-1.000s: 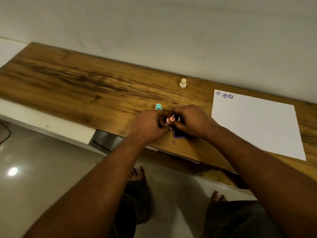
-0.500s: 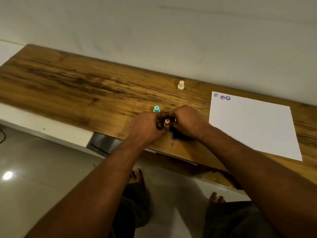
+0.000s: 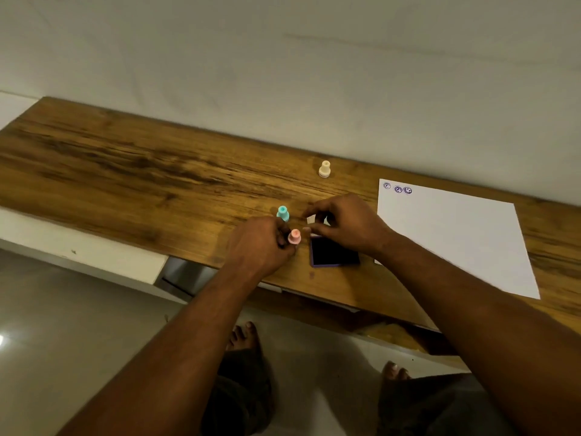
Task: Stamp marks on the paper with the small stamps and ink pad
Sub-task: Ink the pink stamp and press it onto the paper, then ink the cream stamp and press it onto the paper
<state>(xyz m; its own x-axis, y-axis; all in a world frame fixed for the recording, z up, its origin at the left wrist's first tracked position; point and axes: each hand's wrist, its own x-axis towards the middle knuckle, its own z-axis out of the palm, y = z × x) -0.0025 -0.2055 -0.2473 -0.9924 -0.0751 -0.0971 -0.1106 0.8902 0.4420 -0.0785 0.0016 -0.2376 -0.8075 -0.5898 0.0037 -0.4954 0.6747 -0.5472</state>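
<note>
Your hands have parted: left hand (image 3: 261, 247) grips the small pink plastic stamp (image 3: 294, 236), right hand (image 3: 345, 226) pinches a pale piece (image 3: 312, 219), square purple ink pad (image 3: 333, 253) now exposed for inking.

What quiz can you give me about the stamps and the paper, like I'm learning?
1. True or false: the ink pad has its lid shut.
2. Fill in: the left hand grips the ___ stamp.
3. Where on the paper are the purple marks? A: far left corner. B: middle. C: near edge.
Key: 1 false, its dark ink shows. 2 pink, the pink stamp. 3 A.
</note>
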